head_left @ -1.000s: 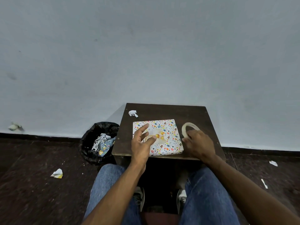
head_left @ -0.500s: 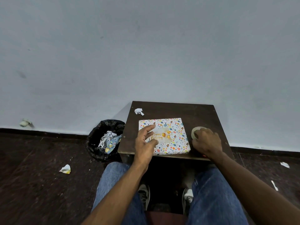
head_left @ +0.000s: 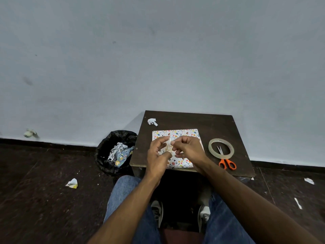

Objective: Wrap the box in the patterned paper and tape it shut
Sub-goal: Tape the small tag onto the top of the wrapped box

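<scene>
Both hands meet above the flat box wrapped in white paper with coloured prints (head_left: 175,133), which lies near the front edge of the dark brown wooden table (head_left: 190,120). Between them, the left hand (head_left: 157,152) and the right hand (head_left: 189,148) pinch a small clear strip of tape (head_left: 169,144). Right of the box, a clear tape roll (head_left: 221,148) rests over orange-handled scissors (head_left: 226,162). Beside the table's left edge stands a black-lined bin of paper scraps (head_left: 114,152).
</scene>
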A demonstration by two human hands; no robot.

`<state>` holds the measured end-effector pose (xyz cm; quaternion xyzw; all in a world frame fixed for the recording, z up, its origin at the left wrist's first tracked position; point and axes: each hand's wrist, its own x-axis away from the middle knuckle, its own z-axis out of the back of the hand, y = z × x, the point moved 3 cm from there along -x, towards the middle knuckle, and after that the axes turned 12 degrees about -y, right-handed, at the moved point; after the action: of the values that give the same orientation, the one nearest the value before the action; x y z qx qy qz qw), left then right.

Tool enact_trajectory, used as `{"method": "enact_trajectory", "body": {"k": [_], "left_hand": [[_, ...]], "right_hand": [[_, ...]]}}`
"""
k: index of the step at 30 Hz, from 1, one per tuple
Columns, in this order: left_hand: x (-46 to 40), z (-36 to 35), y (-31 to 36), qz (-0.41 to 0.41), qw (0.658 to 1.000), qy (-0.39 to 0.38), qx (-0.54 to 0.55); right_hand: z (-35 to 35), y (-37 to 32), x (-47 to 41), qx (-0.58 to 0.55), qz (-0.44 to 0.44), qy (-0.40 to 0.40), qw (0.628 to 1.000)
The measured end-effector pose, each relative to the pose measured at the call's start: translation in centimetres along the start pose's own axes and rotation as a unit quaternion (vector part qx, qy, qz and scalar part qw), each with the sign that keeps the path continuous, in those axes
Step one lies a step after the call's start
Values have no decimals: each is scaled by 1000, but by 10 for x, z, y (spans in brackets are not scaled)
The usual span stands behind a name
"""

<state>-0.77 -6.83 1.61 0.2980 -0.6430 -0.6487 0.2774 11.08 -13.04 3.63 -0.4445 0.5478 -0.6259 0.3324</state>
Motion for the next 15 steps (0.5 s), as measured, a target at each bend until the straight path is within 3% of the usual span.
{"method": "enact_trajectory", "body": {"k": [7, 15], "left_hand": [[-8, 16, -19, 42, 991, 1, -124], [2, 31, -41, 1, 912, -112, -396]], "right_hand": [[3, 14, 6, -13, -69, 39, 997], [-11, 38, 4, -47, -170, 56, 983]]}}
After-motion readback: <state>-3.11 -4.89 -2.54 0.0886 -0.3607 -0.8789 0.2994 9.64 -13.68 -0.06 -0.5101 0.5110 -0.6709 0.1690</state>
